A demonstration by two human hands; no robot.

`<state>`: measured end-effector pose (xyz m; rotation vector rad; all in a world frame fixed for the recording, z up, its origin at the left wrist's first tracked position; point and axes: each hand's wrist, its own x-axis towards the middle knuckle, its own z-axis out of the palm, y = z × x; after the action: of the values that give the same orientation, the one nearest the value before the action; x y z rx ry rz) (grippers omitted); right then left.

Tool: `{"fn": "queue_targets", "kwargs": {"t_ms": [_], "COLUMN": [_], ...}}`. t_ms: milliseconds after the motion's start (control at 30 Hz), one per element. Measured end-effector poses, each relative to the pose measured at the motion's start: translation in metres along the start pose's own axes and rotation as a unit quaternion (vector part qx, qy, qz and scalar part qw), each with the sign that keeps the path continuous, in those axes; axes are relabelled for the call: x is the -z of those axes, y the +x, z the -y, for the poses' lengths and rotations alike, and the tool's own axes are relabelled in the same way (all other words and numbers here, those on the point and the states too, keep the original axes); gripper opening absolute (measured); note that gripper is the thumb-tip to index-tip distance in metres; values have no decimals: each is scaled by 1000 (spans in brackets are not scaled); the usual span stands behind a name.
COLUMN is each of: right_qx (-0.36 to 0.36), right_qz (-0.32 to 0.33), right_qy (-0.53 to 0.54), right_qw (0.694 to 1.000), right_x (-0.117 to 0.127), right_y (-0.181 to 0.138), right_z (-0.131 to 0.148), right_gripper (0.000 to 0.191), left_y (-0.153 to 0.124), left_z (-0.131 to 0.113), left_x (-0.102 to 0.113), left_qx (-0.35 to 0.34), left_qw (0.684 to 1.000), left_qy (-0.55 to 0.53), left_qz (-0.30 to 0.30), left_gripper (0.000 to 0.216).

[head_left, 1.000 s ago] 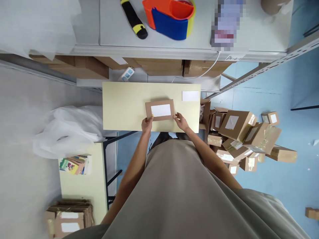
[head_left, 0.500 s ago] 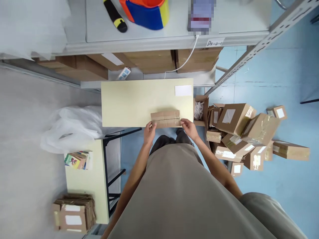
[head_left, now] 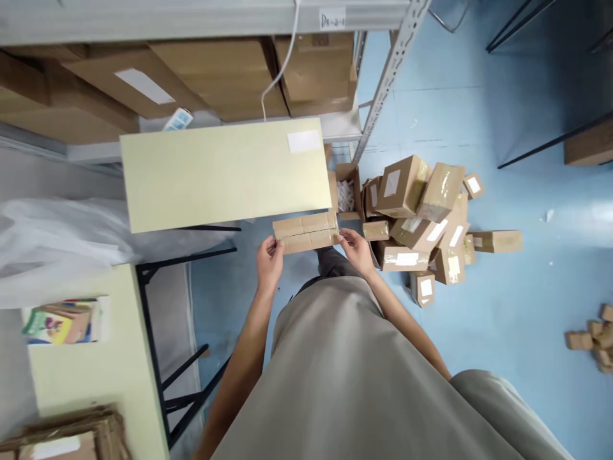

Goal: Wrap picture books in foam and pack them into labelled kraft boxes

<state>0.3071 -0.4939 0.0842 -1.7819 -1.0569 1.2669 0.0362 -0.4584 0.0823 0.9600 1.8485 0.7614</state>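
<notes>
A small, flat cardboard box (head_left: 306,232) with a seam along its length hangs level between my hands, just off the near edge of the pale yellow table (head_left: 220,176). My left hand (head_left: 270,260) grips its left end, thumb on top. At the other end, my right hand (head_left: 355,250) pinches the corner between thumb and fingers. The fingers beneath the box are hidden. A blank white label (head_left: 304,141) lies on the table's far right corner.
Taped parcels (head_left: 421,220) are heaped on the blue floor at right, beside an open carton (head_left: 348,195) with white filling. A metal shelf (head_left: 205,19) holding large cartons stands ahead. At left, a side table (head_left: 119,364) bears booklets (head_left: 64,322) and folded cardboard (head_left: 71,441).
Both hands have lifted the box off the table and drawn it back past the near edge. The view has turned toward the right, showing more floor and parcels.
</notes>
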Motion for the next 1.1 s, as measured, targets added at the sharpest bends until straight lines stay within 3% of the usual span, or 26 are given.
{"fn": "queue_targets", "kwargs": {"t_ms": [200, 400, 533, 633, 800, 933, 1033, 1100], "right_qx": [-36, -28, -3, 11, 34, 65, 104, 132], "right_qz": [-95, -157, -164, -175, -203, -230, -243, -235], "right_qy": [-22, -88, -131, -185, -297, -380, -382, -354], "right_qw": [995, 983, 978, 967, 932, 894, 886, 896], "right_x": [84, 166, 226, 283, 393, 472, 506, 513], "right_y": [-96, -135, -131, -121, -104, -79, -48, -27], "right_z": [-36, -55, -67, -73, -73, -64, -55, -51], "right_gripper": [59, 59, 56, 56, 53, 45, 44, 48], "left_y": [-87, -162, -198, -220, -254, -286, -305, -310], "left_z": [23, 15, -8, -30, -74, -107, -128, -136], "left_x": [-68, -115, -154, -199, -307, -402, -454, -470], "left_qx": [64, 89, 131, 176, 295, 346, 341, 333], "left_qw": [990, 968, 940, 910, 837, 800, 793, 784], "left_qy": [7, -36, -79, -103, -145, -160, -179, -177], "left_qz": [125, 230, 306, 360, 437, 463, 472, 493], "left_gripper": [24, 23, 26, 27, 23, 18, 21, 24]}}
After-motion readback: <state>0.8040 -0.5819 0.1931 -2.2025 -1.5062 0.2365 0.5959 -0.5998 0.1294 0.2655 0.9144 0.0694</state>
